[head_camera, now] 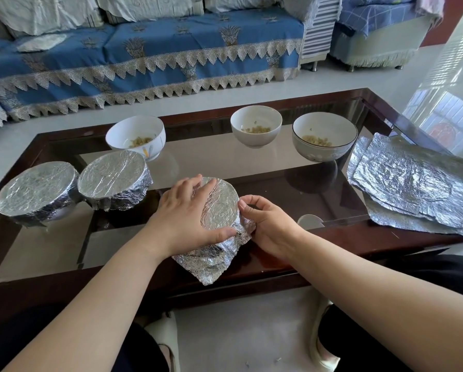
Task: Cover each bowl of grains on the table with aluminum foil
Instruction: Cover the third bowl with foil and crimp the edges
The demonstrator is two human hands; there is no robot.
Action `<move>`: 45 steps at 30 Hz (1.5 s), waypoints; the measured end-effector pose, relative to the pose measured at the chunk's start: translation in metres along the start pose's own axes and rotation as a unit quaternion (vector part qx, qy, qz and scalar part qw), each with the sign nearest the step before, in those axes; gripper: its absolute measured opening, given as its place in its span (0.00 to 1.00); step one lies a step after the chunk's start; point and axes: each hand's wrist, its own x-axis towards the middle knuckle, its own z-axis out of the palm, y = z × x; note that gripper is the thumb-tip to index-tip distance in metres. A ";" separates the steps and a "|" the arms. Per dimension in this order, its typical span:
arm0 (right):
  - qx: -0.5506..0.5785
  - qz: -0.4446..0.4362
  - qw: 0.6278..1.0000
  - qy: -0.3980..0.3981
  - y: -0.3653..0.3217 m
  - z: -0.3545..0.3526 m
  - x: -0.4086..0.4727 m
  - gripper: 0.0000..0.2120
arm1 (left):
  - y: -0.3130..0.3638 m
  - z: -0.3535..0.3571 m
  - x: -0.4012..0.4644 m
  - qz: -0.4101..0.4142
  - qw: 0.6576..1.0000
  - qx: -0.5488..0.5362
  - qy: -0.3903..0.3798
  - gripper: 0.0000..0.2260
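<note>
Foil-covered bowl (219, 208) at surface (278, 167) near edge, 6 o'clock | my left hand (183, 218) flat on its top | my right hand (268, 226) pinching foil at 3 o'clock rim | two wrapped bowls (74, 191) 9 o'clock | three uncovered bowls (255, 128) 12 o'clock | foil sheets (415, 186) 3 o'clock

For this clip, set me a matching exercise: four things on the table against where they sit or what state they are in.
Things:
1. foil sheets
2. dark-rimmed bowl
3. foil-wrapped bowl at far left
4. bowl under the hands

Place or state:
A. fully covered, untouched, left end of the table
B. open, grains showing, far side on the right
C. stacked flat at the right end
D. foil on top, left hand pressing it down, right hand folding the edge

Pairs: 1-C, 2-B, 3-A, 4-D
</note>
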 end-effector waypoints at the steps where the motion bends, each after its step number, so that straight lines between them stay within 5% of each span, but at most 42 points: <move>1: -0.006 -0.008 1.000 0.005 0.000 0.001 -0.001 0.03 | 0.000 0.000 0.000 0.000 1.000 0.001 0.002 0.55; 7: -0.042 -0.052 0.995 0.073 0.010 0.004 -0.005 0.13 | 0.001 0.002 -0.001 -0.005 1.000 0.002 0.014 0.54; 15: -0.236 -0.127 0.950 0.161 0.019 0.014 -0.008 0.09 | 0.003 0.003 -0.001 -0.012 1.000 -0.003 0.020 0.54; 23: -0.384 -0.175 0.892 0.163 0.025 0.008 -0.006 0.04 | 0.003 0.003 -0.001 -0.017 1.000 0.004 0.017 0.54; 30: -0.439 -0.256 0.844 0.173 0.031 0.007 -0.005 0.06 | 0.004 0.005 0.000 -0.024 1.000 0.012 0.012 0.54; 35: -0.422 -0.230 0.859 0.174 0.031 0.013 -0.004 0.06 | 0.004 0.006 0.001 -0.024 0.999 0.017 0.024 0.54; 45: -0.473 -0.263 0.818 0.195 0.032 0.012 0.010 0.05 | 0.009 0.005 0.000 -0.040 0.999 0.006 0.033 0.54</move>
